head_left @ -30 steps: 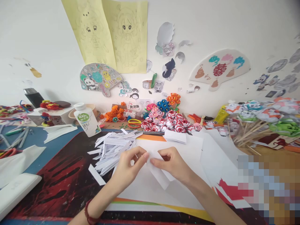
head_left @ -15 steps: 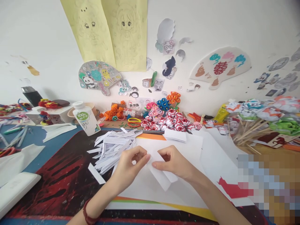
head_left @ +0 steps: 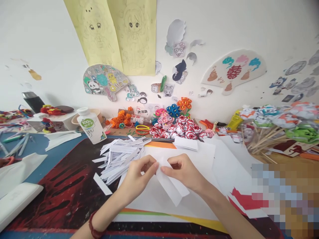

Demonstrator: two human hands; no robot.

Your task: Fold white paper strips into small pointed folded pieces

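A small white piece of paper (head_left: 170, 189), creased lengthwise, is held between my two hands above larger white sheets (head_left: 199, 196). My left hand (head_left: 143, 171) pinches its upper left edge between thumb and fingertips. On the opposite edge, my right hand (head_left: 180, 169) grips it with the thumb on top and fingers curled. The paper's lower end points toward me, with a fold standing up along its right side. Left of my hands lies a heap of narrow folded paper strips (head_left: 119, 159), and a single strip (head_left: 102, 184) rests apart from it.
Behind the sheets stand a white bottle (head_left: 91, 126), red-and-white paper flowers (head_left: 184, 127) and yellow-handled scissors (head_left: 143, 128). A folded white paper (head_left: 186, 143) lies at the back. Paper flowers on sticks (head_left: 261, 136) fill the right side. A white case (head_left: 20, 202) sits at the left.
The creased paper has shifted slightly, its lower end tilting a little and its fold opening somewhat more. My right thumb has moved slightly up along it; both hands keep their hold.
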